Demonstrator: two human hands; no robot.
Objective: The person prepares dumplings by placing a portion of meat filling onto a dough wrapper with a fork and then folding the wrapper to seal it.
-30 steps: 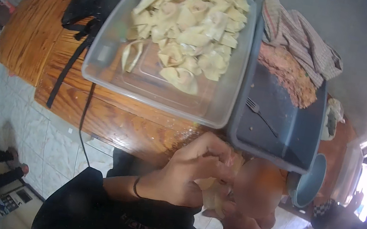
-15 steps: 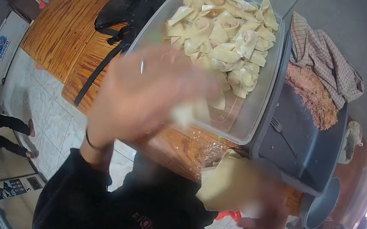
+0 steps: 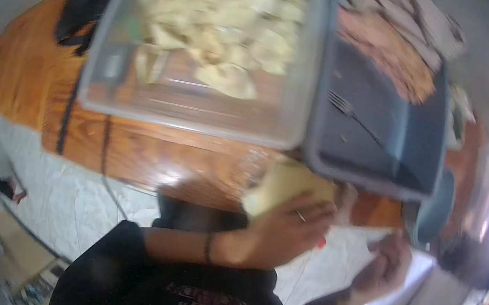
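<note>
Worker at a long varnished wooden desk [image 3: 148,149], head bent over the near edge. Left hand [image 3: 282,236], dark band at the wrist and a ring on one finger, lies palm down over pale yellow, thin flat dough sheets [image 3: 289,186]; fingers nearly straight and held together, touching the sheets' near right part. Whether the fingertips pinch a sheet cannot be told (they are partly blurred). Right hand [image 3: 386,266] hangs apart, off to the right beyond the desk's edge, fingers part curled; cannot tell if anything sits in it. Step in hand, as judged: fetching a fresh wrapper. The next move would call for lifting one sheet by its edge, cleanly, without dragging a second along, and bringing it to the right hand. Sheets lie on the desk directly under and just beyond the left hand, to the left of the right hand and well clear of it. Behind them: a clear plastic rectangular bin [image 3: 191,124] with many folded pale dumplings [image 3: 233,25]; beside it, a dark grey plastic tray [image 3: 369,183] bearing pink minced filling [image 3: 395,61] and a slim metal fork [image 3: 354,116].
</note>
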